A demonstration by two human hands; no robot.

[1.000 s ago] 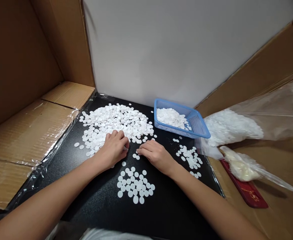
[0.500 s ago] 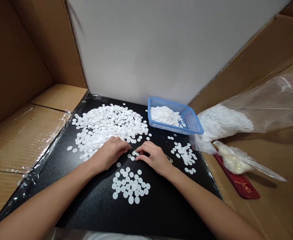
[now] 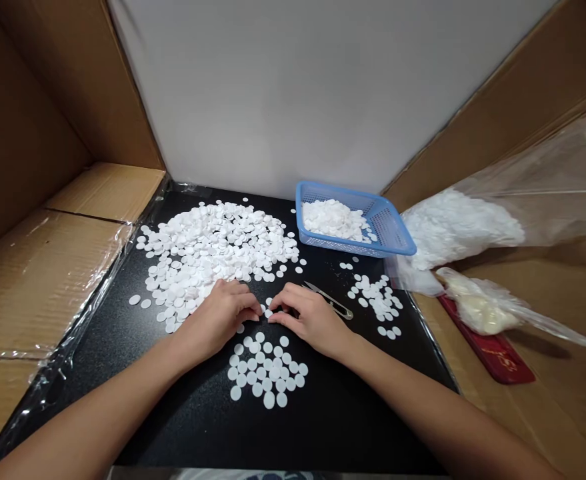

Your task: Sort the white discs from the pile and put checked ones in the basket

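Left hand: fingers curled beside disc pile; grip unclear;
Right hand: thumb, forefinger parted near loose discs;
Snips: beside right hand.

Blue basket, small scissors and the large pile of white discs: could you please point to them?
Blue basket (image 3: 343, 246), head view: front wall.
Small scissors (image 3: 348, 314), head view: handle end.
Large pile of white discs (image 3: 217, 240), head view: middle.

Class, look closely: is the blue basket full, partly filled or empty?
Partly filled: white discs heap toward the left of the blue basket, while its right end is bare.
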